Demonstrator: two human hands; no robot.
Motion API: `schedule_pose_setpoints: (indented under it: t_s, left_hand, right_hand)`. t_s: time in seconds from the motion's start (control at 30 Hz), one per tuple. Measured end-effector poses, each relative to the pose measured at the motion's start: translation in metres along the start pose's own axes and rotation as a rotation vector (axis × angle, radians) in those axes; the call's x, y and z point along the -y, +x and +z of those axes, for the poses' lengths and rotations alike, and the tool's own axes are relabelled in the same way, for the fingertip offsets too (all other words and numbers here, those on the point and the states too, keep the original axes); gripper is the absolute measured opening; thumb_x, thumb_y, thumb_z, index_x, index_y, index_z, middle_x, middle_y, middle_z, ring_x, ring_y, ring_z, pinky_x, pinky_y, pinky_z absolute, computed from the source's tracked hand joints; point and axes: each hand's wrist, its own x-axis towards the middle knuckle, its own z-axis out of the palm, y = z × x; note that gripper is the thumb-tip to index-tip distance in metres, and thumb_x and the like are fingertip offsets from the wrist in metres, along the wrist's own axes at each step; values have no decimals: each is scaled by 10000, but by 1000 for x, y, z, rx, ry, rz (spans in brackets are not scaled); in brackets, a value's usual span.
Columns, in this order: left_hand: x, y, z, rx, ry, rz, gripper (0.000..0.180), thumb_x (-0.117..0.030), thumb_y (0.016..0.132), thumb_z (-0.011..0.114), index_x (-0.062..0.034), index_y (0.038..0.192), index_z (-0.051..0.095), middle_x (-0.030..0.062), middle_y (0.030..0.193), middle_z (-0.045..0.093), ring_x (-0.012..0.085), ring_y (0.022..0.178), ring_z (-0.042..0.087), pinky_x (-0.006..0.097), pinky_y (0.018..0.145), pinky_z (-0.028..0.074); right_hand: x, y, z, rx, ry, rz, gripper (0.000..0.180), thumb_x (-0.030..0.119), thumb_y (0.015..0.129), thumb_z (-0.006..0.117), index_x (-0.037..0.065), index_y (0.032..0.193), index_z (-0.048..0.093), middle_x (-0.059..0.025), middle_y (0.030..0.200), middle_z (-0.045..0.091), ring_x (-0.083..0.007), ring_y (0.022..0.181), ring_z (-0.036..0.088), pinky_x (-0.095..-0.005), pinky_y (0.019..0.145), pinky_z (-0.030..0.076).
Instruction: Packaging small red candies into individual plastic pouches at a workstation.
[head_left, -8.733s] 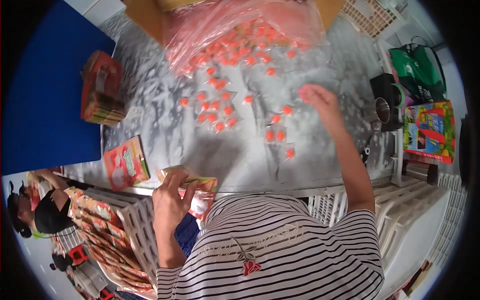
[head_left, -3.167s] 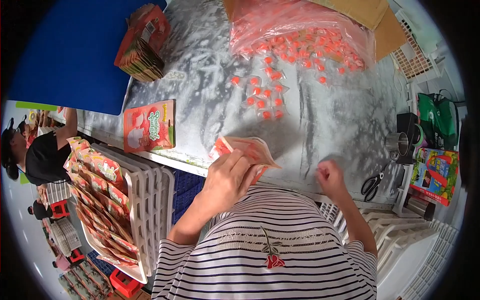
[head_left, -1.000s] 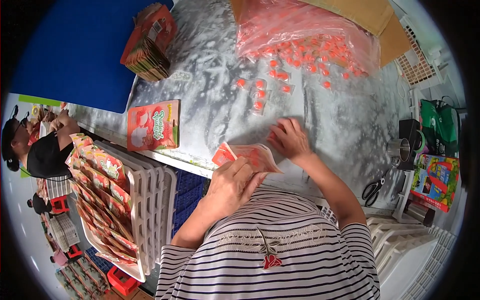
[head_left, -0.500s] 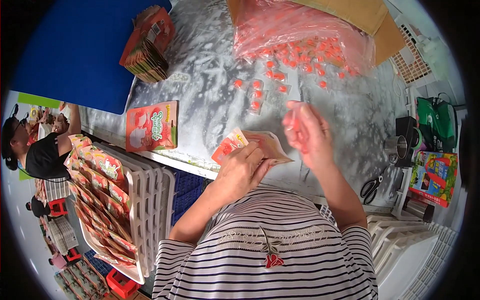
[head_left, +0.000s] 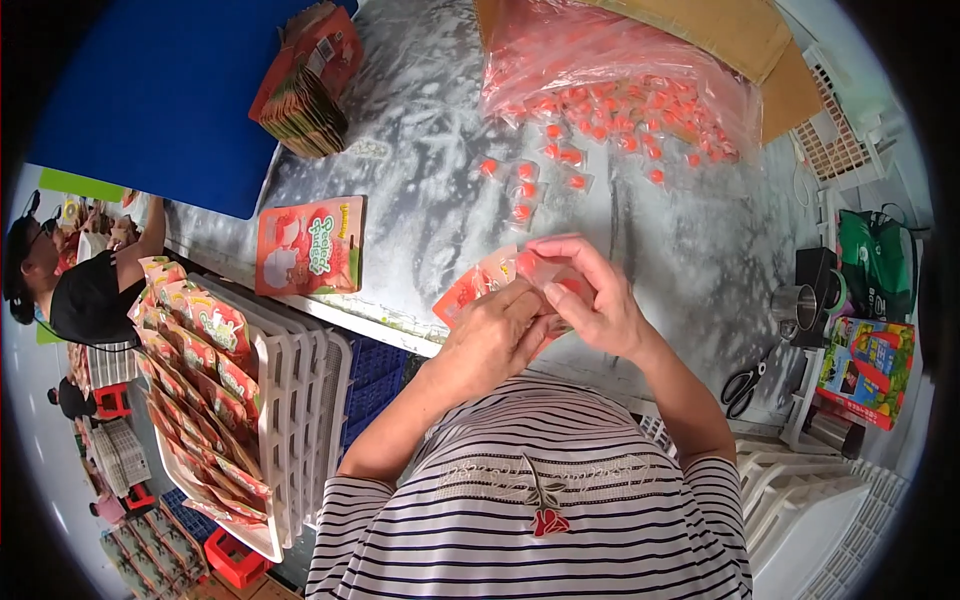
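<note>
My left hand [head_left: 488,338] is closed around a red printed pouch [head_left: 468,288] above the table's front edge. Close against it, my right hand [head_left: 603,308] has its fingers curled at the pouch's mouth, around small clear-wrapped red candies [head_left: 527,263]; how many it holds is hidden. Just beyond my hands, several loose wrapped candies [head_left: 526,190] lie on the grey marbled table [head_left: 420,180]. To the left a flat red pouch [head_left: 310,247] rests near the edge.
A cardboard box [head_left: 790,90] with a pink plastic liner spills candies at the back. A stack of pouches [head_left: 303,110] stands by a blue board [head_left: 150,100]. Left are stacked white crates [head_left: 300,420] with filled pouches; right are scissors [head_left: 742,390] and a metal cup [head_left: 792,303]. A co-worker [head_left: 90,290] sits far left.
My right hand has come left and down to the pouch's mouth, bringing wrapped candies against it. My left hand keeps its hold on the pouch.
</note>
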Motion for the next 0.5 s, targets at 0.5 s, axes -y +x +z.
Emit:
schedule_pose_setpoints:
  t_s: [0.5]
  left_hand:
    - [-2,1,1,39,70,-5,150,-83,809,688,12,819,572,162,833,570,338,732,613,426,632,505]
  right_hand:
    - [-3,-11,3,-142,-309,-89,198,-23,874,569,-23,1071,584,-140,1082,611,-210,954,631,-305,814,514]
